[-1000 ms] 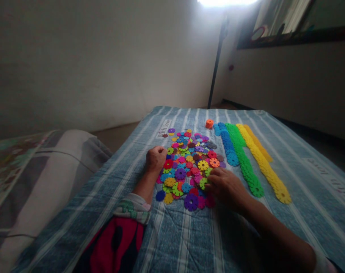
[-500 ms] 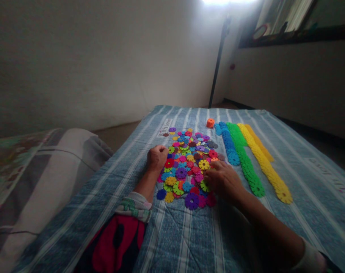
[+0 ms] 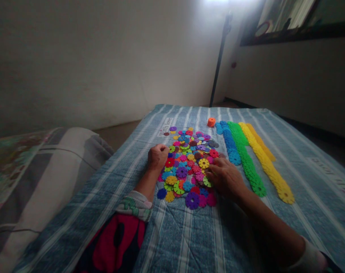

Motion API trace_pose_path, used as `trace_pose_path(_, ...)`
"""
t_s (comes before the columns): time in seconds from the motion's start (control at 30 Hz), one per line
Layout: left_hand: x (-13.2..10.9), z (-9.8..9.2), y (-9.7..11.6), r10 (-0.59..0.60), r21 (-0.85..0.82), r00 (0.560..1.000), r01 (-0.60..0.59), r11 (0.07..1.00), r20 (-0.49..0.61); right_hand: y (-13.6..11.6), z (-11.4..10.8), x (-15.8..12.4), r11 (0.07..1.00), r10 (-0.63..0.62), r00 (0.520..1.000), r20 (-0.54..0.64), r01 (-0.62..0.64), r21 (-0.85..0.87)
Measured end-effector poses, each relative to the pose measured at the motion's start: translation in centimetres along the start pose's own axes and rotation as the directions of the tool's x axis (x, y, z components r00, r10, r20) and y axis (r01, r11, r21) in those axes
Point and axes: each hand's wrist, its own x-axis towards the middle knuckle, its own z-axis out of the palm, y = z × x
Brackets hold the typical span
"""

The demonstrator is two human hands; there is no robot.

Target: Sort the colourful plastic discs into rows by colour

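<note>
A loose pile of colourful notched plastic discs [image 3: 181,172] lies on the striped blue cloth. At the pile's left edge rests my left hand [image 3: 158,156], closed with thumb and fingers together; whatever it may hold is hidden. My right hand [image 3: 225,176] reaches over the pile's right edge, fingers bent down and drawn together among the discs. Its fingertips are partly hidden, and I cannot make out what is between them. A yellow disc [image 3: 204,163] and a lime green disc [image 3: 207,181] lie right by those fingers.
Right of the pile run overlapping rows of blue discs [image 3: 231,142], green discs [image 3: 250,167] and yellow discs [image 3: 267,167], with a shorter orange-yellow row [image 3: 260,142]. A short orange stack [image 3: 211,122] stands behind. A lamp stand [image 3: 218,62] rises beyond the cloth-covered surface [image 3: 172,242].
My right hand has shifted slightly right and covers the orange disc that showed by its fingertips. My left hand stays at the pile's left edge. The view has moved a little.
</note>
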Motion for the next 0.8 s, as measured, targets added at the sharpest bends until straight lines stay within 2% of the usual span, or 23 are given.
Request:
trace_pose_path(0.1, 0.1, 0.1, -0.2, 0.013, 0.004, 1.0, -0.013, 1.0, 0.001, 0.1, 0.1, 0.0, 1.0, 0.022, 0.999, -0.033, -0.022, 0.002)
trace_pose_path(0.3, 0.0, 0.1, -0.2, 0.02, 0.001, 1.0, -0.02, 1.0, -0.003, -0.2, 0.2, -0.3, 0.999, -0.032, 0.999, 0.001, 0.032, 0.042)
trace_pose_path(0.43, -0.1, 0.0, -0.1, 0.011, -0.007, 1.0, -0.011, 1.0, -0.001, -0.2, 0.2, -0.3, 0.998, -0.016, 0.999, -0.032, 0.018, 0.057)
trace_pose_path(0.6, -0.1, 0.0, 0.1, 0.006, -0.014, 1.0, -0.006, 1.0, 0.002, 0.0, 0.7, 1.3, 0.996, 0.07, 0.987, -0.143, -0.062, 0.058)
trace_pose_path(0.8, -0.1, 0.0, -0.2, 0.022, -0.031, 1.0, -0.021, 0.999, 0.011, -0.1, 1.4, 3.3, 0.996, 0.058, 0.996, -0.073, -0.052, 0.075)
